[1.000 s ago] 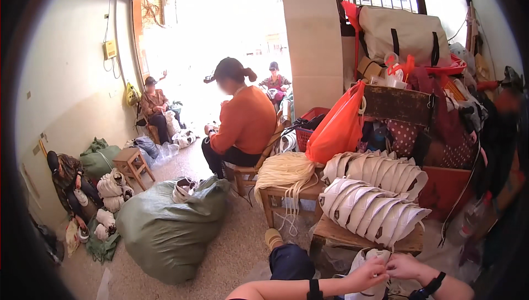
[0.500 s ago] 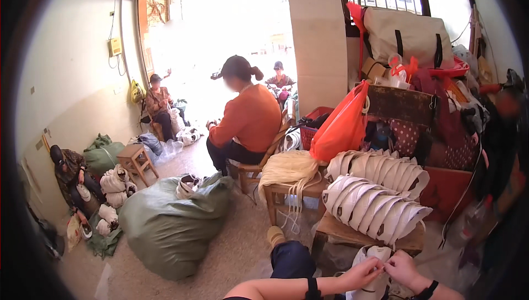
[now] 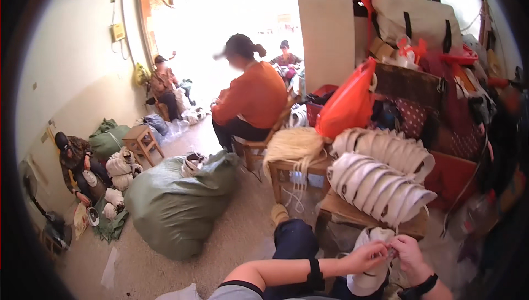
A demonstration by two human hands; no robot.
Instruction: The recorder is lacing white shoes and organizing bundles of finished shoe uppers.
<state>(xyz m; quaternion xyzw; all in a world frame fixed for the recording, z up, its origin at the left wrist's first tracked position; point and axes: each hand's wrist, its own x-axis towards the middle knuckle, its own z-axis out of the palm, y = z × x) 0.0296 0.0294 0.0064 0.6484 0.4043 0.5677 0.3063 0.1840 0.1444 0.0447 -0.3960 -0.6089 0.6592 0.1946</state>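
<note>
A white shoe upper point(image 3: 368, 282) stands at my lap, between my knees. My left hand point(image 3: 368, 257) lies over its upper part, thumb and fingers pinched together. Close beside it, my right hand point(image 3: 410, 257) is closed too, its fingertips at the upper's right edge. Whatever thin thing the fingertips hold is too small to make out. Just beyond my hands, a row of nested white shoe uppers point(image 3: 377, 188) lies on a wooden stool point(image 3: 341, 210), with a second row point(image 3: 386, 149) behind it.
A bundle of cream laces point(image 3: 295, 148) hangs over another stool ahead. Left of my leg sits a big green sack point(image 3: 179, 206). A person in orange point(image 3: 250, 96) sits beyond; others work farther left. Piled bags and a red bag point(image 3: 348, 101) stand right.
The view has tilted down, so the room appears higher. My hands stay at the shoe upper, and my right hand has turned slightly, its fingers now more curled.
</note>
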